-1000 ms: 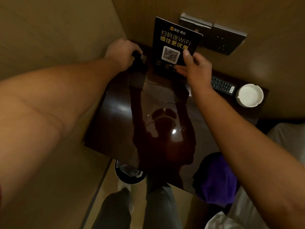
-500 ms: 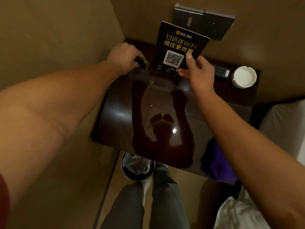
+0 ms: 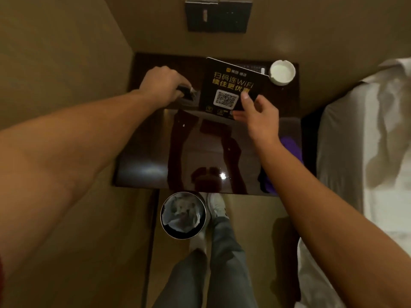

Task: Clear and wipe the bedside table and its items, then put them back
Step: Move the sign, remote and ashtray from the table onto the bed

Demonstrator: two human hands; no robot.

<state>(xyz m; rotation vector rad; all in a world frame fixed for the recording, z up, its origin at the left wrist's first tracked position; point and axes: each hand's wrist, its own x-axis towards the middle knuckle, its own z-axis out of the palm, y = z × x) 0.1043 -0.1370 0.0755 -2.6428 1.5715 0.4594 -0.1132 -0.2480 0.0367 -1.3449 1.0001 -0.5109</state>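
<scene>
**Bedside table sign held over the back of the tabletop**

Bedside table (image 3: 142,165), a glossy dark brown wooden top set in a corner between two tan walls, reflects the person's arms and head. A black rectangular card sign (image 3: 226,87) with yellow lettering and a white QR code square sits over the back half of the table. Its long axis runs from the near edge toward the back wall, tilted a little so its top corner leans to the right; the printed face turns up toward the camera, text upright as read from the front.

The right hand (image 3: 258,117) pinches the sign's lower right corner, thumb pressed on the printed face near the QR code and fingers curled behind the card's bottom edge. The left hand (image 3: 162,83) reaches over the back left of the table, its fingers curled round a small dark object (image 3: 185,88) with a pale end; what that object is cannot be told.

A round white ashtray (image 3: 282,72) stands at the back right corner of the table, just beside the sign's upper right edge. A dark remote control (image 3: 251,67) shows as a thin strip behind the sign's top edge. A purple cloth (image 3: 289,143) lies at the table's right edge, partly hidden by the right forearm.

A dark switch panel (image 3: 219,17) is mounted on the back wall. On the floor in front of the table stands a round metal waste bin (image 3: 183,215) lined with a bag, next to the person's white shoe (image 3: 216,205). A bed with white sheets (image 3: 364,134) runs along the right.
</scene>
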